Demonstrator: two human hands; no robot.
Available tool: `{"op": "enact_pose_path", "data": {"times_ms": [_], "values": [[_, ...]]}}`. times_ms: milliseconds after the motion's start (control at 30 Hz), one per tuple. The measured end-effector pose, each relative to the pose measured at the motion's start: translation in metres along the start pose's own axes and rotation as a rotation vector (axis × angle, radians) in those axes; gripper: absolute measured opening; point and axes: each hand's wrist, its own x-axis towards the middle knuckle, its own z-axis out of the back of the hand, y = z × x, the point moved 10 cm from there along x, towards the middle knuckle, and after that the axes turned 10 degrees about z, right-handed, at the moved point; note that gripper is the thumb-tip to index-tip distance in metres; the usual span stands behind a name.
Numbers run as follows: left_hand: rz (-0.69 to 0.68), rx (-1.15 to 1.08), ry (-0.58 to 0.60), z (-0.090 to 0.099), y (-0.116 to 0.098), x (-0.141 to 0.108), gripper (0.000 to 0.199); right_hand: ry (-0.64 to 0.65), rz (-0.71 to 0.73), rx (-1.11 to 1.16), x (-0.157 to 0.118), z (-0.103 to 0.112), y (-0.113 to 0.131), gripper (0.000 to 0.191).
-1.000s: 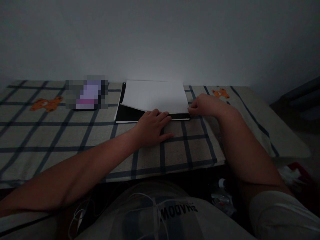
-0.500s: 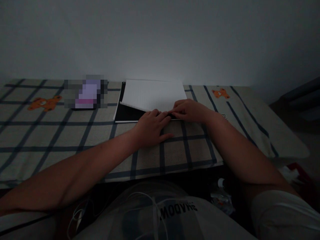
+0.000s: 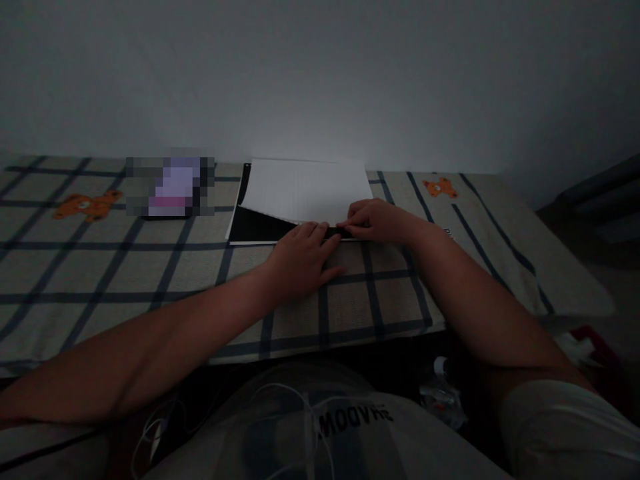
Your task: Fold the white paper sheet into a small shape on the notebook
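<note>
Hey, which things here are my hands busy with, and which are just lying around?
In use:
White paper, left hand and right hand at its near edge
Black layer beneath it

Lying about:
Phone, screen lit
White-capped bottle, lower right

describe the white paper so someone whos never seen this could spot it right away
Follow the checked cloth to its far edge, by the wall. There, just beyond the left hand and right hand, lies the white paper. Its pale face and slanting near edge set it apart from the black surface beneath.
</note>
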Motion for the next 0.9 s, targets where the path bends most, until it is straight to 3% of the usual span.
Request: {"op": "enact_pose_path", "data": {"times_ms": [667,900], "values": [[-0.014,0.005,-0.015,0.0009,0.001,0.001,0.066,0.015,0.004,-0.007,-0.0007,-0.0012,-0.0018,0.03],[-0.054,-0.004,-0.011,0.0036,0.0091,0.0067,0.058,-0.015,0.015,-0.062,-0.0017,0.0028,0.0047,0.029]]}}
